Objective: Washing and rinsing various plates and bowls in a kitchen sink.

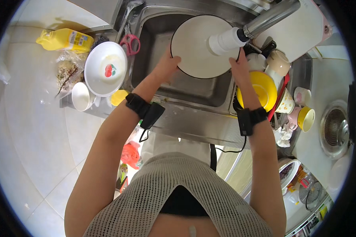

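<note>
Both my hands grip a round white plate or shallow bowl with a dark rim over the stainless steel sink. On its left edge lies my left hand, thumb on the upper face and fingers hidden beneath. My right hand pinches the opposite edge, its thumb also on top. The white nozzle of the faucet overhangs the dish's right part. Whether water runs from it, I cannot tell.
Left of the sink are a white basin with a cherry print, a white cup, pink-handled scissors and a yellow bottle. A yellow bowl and several cups crowd the dish rack at right. A white cutting board leans behind.
</note>
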Motion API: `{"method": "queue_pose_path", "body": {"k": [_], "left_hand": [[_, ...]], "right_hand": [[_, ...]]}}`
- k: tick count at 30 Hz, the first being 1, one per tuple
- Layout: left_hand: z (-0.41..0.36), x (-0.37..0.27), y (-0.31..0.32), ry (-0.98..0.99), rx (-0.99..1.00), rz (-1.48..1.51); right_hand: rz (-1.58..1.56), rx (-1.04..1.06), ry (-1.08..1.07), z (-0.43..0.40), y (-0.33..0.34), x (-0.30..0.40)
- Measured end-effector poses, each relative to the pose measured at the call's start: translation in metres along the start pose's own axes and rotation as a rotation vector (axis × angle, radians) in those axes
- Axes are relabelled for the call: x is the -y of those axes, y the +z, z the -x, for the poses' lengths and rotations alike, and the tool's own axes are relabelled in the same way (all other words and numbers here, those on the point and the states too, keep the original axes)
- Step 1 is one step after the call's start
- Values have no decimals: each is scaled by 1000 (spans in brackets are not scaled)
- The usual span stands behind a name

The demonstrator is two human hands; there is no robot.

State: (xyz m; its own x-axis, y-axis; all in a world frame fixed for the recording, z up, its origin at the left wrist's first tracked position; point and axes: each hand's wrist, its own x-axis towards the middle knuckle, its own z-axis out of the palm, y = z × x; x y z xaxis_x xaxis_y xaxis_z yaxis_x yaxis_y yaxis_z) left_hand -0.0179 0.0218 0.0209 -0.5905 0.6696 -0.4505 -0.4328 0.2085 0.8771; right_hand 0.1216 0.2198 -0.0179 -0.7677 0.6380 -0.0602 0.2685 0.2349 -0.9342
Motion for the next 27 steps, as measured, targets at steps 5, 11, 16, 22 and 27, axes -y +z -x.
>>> {"method": "queue_pose_path", "body": {"k": [5, 11, 16, 22, 27], "left_hand": [[-2, -40, -13, 582, -111, -817], [10, -45, -47, 251, -84, -860], [41, -50, -32, -303, 131, -201], [40, 35, -22, -715, 138, 519], [37, 52, -4, -391, 163, 463]], "right_hand": [[-768, -33, 261, -5, 58, -11], [-683, 192, 466, 11, 67, 8], [-343, 405, 685, 31, 17, 45], [145, 525, 724, 20, -27, 70], [115, 380, 475, 26, -35, 50]]}}
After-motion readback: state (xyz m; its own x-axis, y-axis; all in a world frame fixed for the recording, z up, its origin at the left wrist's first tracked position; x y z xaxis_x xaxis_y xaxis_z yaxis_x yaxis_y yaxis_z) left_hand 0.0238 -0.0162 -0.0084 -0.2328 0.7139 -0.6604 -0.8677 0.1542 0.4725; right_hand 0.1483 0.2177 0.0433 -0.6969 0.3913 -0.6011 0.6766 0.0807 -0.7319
